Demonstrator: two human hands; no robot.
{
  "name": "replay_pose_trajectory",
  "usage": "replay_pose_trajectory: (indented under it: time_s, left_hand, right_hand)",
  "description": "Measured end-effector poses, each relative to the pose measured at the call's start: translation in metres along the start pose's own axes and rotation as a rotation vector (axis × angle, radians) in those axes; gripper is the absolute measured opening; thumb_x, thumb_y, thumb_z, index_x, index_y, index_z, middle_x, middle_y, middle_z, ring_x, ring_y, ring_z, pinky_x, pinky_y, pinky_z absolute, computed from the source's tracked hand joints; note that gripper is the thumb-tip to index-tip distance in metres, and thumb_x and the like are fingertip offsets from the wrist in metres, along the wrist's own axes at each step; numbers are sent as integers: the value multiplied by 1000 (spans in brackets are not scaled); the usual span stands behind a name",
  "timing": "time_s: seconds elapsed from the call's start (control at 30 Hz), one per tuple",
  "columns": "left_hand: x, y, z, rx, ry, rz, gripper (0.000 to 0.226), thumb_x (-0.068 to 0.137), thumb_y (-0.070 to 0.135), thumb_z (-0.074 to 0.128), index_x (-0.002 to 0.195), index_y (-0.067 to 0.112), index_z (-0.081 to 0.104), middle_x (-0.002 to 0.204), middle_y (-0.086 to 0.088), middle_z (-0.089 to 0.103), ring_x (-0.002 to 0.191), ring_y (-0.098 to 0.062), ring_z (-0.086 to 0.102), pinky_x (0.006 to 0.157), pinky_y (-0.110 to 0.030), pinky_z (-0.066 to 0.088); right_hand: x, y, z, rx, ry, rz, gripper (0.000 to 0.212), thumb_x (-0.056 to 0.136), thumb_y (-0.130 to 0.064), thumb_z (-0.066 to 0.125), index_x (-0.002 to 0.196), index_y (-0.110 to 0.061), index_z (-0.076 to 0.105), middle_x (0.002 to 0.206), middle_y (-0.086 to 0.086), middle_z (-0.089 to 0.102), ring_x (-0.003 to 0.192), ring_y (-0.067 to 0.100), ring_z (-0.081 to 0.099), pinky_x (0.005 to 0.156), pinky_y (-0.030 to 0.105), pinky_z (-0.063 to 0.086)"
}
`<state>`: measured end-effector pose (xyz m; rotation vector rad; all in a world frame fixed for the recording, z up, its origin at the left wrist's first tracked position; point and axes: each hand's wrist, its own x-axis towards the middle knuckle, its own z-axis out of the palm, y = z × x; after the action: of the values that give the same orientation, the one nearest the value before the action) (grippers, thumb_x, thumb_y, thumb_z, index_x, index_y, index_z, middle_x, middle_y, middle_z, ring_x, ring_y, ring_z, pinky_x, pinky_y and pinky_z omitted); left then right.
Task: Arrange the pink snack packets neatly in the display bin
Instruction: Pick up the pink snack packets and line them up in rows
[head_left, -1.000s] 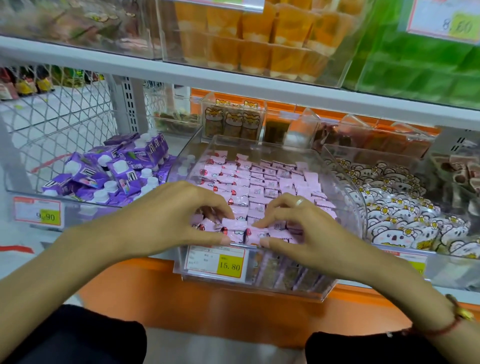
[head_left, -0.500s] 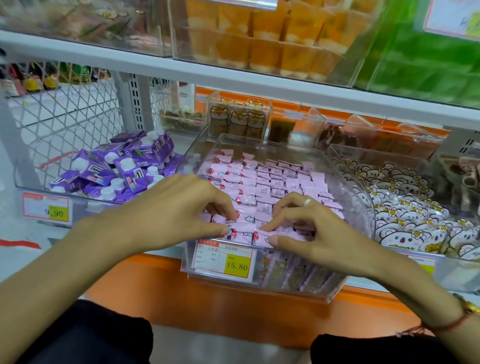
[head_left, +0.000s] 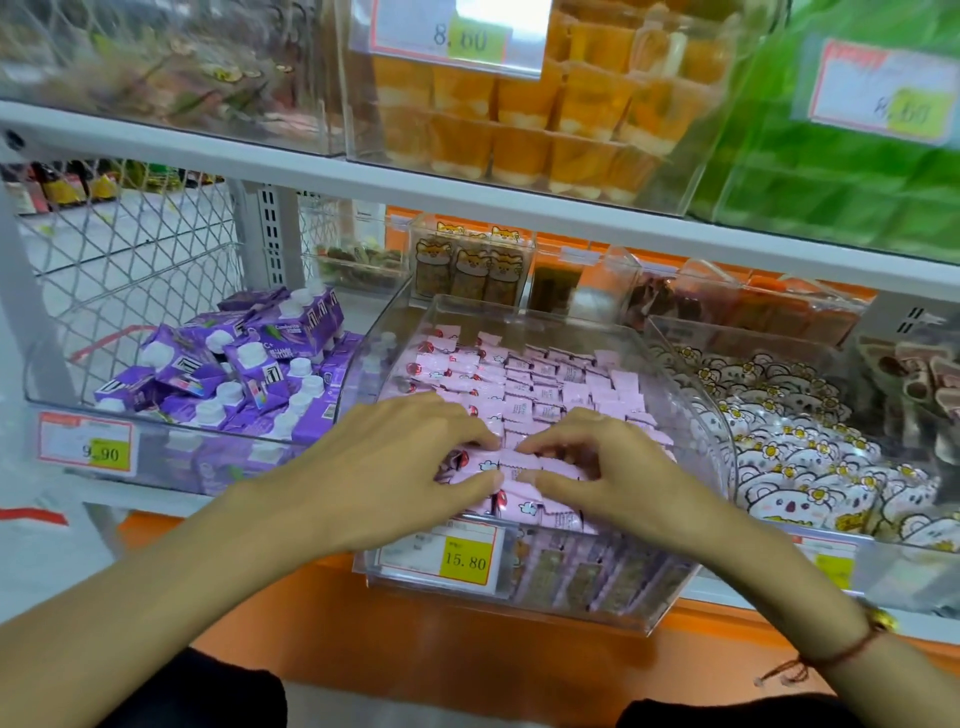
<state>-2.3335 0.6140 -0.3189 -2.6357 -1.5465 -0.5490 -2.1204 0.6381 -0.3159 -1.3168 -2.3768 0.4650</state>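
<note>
A clear plastic display bin (head_left: 696, 415) sits at the middle of the lower shelf, filled with rows of small pink snack packets (head_left: 540, 379). Both hands work at the bin's front edge. My left hand (head_left: 395, 462) pinches pink packets between thumb and fingertips at the front row. My right hand (head_left: 608, 467) mirrors it, its thumb and curled fingers pinching the neighbouring packets. The two hands' fingertips nearly meet. The packets under my palms are hidden. A price tag reading 15.80 (head_left: 441, 556) hangs on the bin's front wall.
A bin of purple drink cartons (head_left: 244, 374) stands to the left and a bin of white bear-print packets (head_left: 810, 457) to the right. Small boxes line the shelf's back. The upper shelf (head_left: 467, 182) overhangs with orange cups and green packs. A wire mesh panel is at far left.
Both hands stay at the front row of pink packets and have drawn slightly closer together. The camera has tilted and shifted a little.
</note>
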Motion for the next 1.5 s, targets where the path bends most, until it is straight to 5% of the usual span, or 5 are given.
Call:
replay_pose_trajectory:
  time_s: [0.17, 0.77, 1.03, 1.3, 1.5]
  left_hand:
    - [1, 0, 1, -36, -15, -18, 45, 85, 65, 41, 124, 45, 50, 121, 25, 55, 108, 3, 47, 77, -26, 43]
    - [0, -6, 0, -134, -79, 85, 34, 88, 59, 37, 111, 50, 61, 116, 29, 51, 103, 11, 43, 75, -21, 43]
    - [-1, -3, -2, -178, -81, 55, 26, 90, 55, 44, 108, 48, 61, 110, 31, 55, 99, 9, 48, 76, -25, 46]
    - [-1, 9, -7, -345, 297, 104, 68, 74, 18, 73, 128, 42, 38, 132, 25, 37, 116, 7, 43, 79, -15, 47]
    - [4, 7, -10, -671, 386, -37, 28, 82, 42, 64, 109, 37, 62, 106, 17, 65, 91, -10, 64, 74, -32, 55]
  right_hand:
    - [15, -4, -12, -56, -130, 57, 21, 81, -38, 69, 101, -29, 68, 80, -11, 58, 63, 3, 47, 65, 23, 42]
    - [4, -8, 2, -376, 324, -302, 19, 96, -33, 51, 96, -19, 65, 77, -4, 68, 67, 21, 65, 52, 32, 45]
    - [7, -6, -19, 344, 881, -95, 12, 99, -19, 46, 89, -16, 53, 80, -7, 62, 68, 13, 62, 59, 24, 51]
    - [6, -6, -16, 1143, 548, 378, 21, 99, -11, 44, 106, 0, 60, 75, 3, 73, 62, 7, 68, 60, 14, 54]
    - [8, -12, -14, 1138, 381, 422, 35, 98, -36, 45, 111, -7, 58, 85, 5, 73, 70, 16, 71, 63, 25, 59]
